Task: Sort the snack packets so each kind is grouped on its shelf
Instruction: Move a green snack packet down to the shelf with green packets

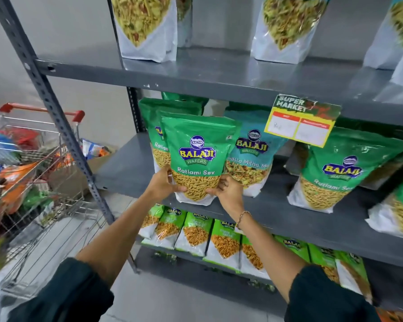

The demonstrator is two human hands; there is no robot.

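Observation:
A green Ratlami Sev packet (197, 156) stands upright at the front of the middle shelf (289, 212). My left hand (164, 182) grips its lower left side and my right hand (227, 190) grips its lower right side. Behind it stands another green Ratlami Sev packet (153, 126). To its right is a teal Khatta Mitha packet (254, 159), partly hidden by the held packet and my right hand. Further right on the same shelf stand more Ratlami Sev packets (342, 173).
White packets of mixed snack (147, 26) stand on the top shelf. Several light green packets (193, 233) line the lower shelf. A yellow price tag (300, 122) hangs from the upper shelf's edge. A shopping cart (33, 173) full of packets stands left, by a cardboard box (96, 159).

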